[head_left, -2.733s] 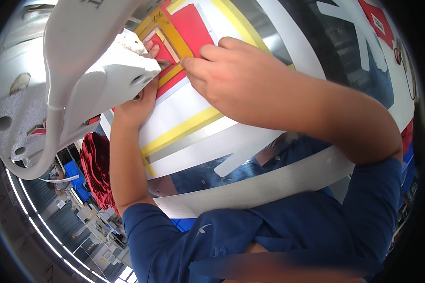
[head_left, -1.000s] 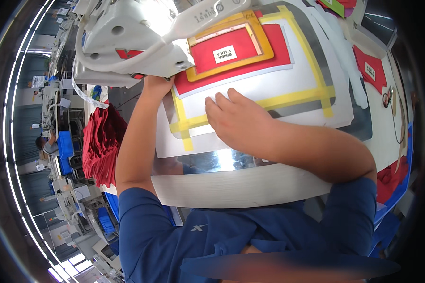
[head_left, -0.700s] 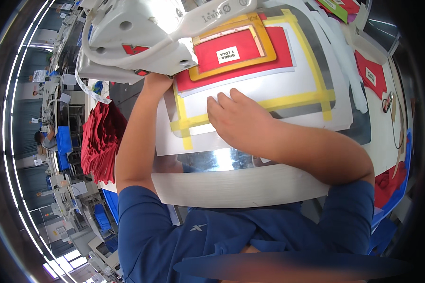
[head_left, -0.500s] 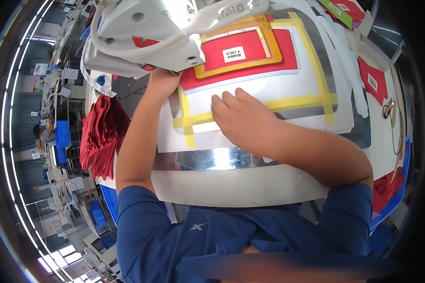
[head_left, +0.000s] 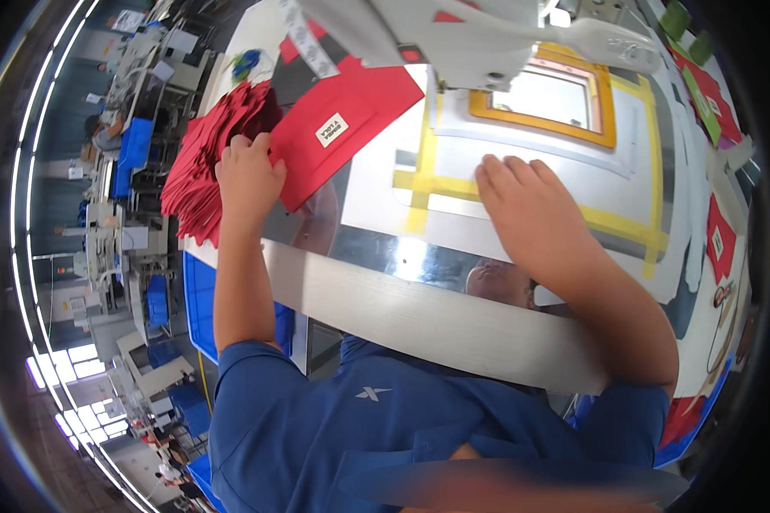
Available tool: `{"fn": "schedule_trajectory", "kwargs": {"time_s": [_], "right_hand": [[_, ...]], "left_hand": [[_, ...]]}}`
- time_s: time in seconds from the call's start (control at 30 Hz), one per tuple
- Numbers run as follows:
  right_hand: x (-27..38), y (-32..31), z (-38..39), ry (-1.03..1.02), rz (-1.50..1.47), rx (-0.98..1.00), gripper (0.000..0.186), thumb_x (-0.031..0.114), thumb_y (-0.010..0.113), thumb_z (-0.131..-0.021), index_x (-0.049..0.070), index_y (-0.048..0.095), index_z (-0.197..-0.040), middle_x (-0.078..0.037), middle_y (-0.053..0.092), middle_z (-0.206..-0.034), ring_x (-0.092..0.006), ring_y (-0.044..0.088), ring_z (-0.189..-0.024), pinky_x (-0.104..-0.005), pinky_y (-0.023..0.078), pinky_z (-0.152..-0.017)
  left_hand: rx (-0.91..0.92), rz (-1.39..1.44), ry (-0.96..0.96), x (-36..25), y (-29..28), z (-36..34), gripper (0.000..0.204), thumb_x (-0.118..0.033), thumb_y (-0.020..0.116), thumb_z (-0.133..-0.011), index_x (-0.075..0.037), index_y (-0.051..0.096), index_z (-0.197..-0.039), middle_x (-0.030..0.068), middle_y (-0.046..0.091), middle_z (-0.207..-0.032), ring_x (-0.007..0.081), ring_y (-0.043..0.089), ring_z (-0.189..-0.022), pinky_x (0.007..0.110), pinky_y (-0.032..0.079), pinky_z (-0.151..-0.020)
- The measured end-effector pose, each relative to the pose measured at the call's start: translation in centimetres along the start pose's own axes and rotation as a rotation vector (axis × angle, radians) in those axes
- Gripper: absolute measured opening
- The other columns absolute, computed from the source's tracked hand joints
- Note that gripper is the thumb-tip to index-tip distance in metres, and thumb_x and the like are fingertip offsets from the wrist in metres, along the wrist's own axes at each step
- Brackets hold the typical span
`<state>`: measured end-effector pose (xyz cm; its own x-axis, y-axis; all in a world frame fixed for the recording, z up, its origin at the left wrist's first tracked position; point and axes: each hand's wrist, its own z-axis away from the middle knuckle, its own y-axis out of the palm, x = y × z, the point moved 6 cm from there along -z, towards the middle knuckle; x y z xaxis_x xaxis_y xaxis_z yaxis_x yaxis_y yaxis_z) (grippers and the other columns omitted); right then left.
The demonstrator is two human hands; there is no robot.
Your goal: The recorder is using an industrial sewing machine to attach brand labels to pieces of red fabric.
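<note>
My left hand (head_left: 250,175) is at the left, fingers bent, pinching the near left edge of a red fabric piece (head_left: 364,107) with a small white label. That piece lies slanted on the shiny metal work surface, left of the sewing machine head (head_left: 462,51). Right beside the same hand is a pile of red fabric pieces (head_left: 210,184). My right hand (head_left: 530,205) rests with fingers extended on the white template sheet (head_left: 453,154) bordered by yellow tape (head_left: 453,185). Beyond its fingertips, an amber rectangular frame (head_left: 543,132) sits under the machine, white showing through its window.
Blue bins (head_left: 201,295) stand below the table's left edge. To the right are another labelled red piece (head_left: 720,241), scissors (head_left: 722,295) and white strips. Green spools (head_left: 676,17) stand at the far right. Other workstations line the left background.
The labelled red piece has come out from the amber frame and moved left with my left hand, beside the pile. My right hand stays on the template. The view has swung left.
</note>
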<state>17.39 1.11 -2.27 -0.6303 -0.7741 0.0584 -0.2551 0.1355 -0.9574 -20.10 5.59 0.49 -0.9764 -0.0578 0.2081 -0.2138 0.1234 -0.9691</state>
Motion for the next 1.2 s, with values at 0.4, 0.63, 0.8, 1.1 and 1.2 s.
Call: {"fn": "schedule_trajectory", "kwargs": {"time_s": [0.4,0.63,0.8,1.1,1.2], "right_hand": [[0.1,-0.5,-0.5,-0.009,-0.028,0.05,0.045,0.003,0.059,-0.09,-0.008,0.062,-0.134,-0.019,0.064,-0.133,-0.0305,0.062,-0.116,-0.0399,0.05,-0.103],[-0.1,-0.3,-0.5,0.028,-0.081,0.072,0.044,0.004,0.055,-0.094,-0.008,0.063,-0.136,-0.018,0.064,-0.137,-0.0324,0.062,-0.123,-0.0415,0.049,-0.104],[0.0,-0.5,-0.2,0.002,-0.088,0.046,0.044,0.004,0.055,-0.096,-0.007,0.064,-0.137,-0.018,0.065,-0.139,-0.0332,0.062,-0.125,-0.0426,0.049,-0.104],[-0.5,0.4,-0.1,0.152,0.04,0.219,0.043,0.003,0.057,-0.105,-0.001,0.06,-0.147,-0.018,0.063,-0.149,-0.0369,0.059,-0.138,-0.046,0.049,-0.115],[-0.6,0.8,-0.2,0.145,0.075,0.232,0.044,0.003,0.056,-0.105,0.0,0.059,-0.149,-0.018,0.062,-0.151,-0.0365,0.057,-0.14,-0.0459,0.048,-0.117]], "left_hand": [[-0.03,0.121,0.405,-5.0,1.7,-1.3,0.016,-0.015,0.063,-0.101,-0.004,0.073,-0.108,0.0159,0.072,-0.103,0.0389,0.071,-0.102,0.047,0.058,-0.094],[-0.145,0.585,0.196,-2.6,-4.2,-1.5,0.033,-0.007,0.064,-0.097,0.0,0.073,-0.127,0.0224,0.077,-0.111,0.032,0.078,-0.101,0.04,0.061,-0.09],[-0.092,1.559,-0.159,5.0,-7.2,2.2,0.023,0.005,0.067,-0.1,0.007,0.074,-0.122,0.0111,0.08,-0.109,0.0163,0.079,-0.091,0.03,0.065,-0.079],[-0.213,1.535,-0.582,17.6,-5.3,15.6,0.029,-0.002,0.071,-0.099,0.004,0.071,-0.128,0.0121,0.08,-0.111,0.0161,0.078,-0.09,0.031,0.065,-0.08],[-0.281,1.444,-0.764,22.7,-4.8,22.4,0.03,-0.002,0.07,-0.099,0.006,0.071,-0.128,0.013,0.08,-0.111,0.0175,0.078,-0.09,0.032,0.065,-0.08]]}}
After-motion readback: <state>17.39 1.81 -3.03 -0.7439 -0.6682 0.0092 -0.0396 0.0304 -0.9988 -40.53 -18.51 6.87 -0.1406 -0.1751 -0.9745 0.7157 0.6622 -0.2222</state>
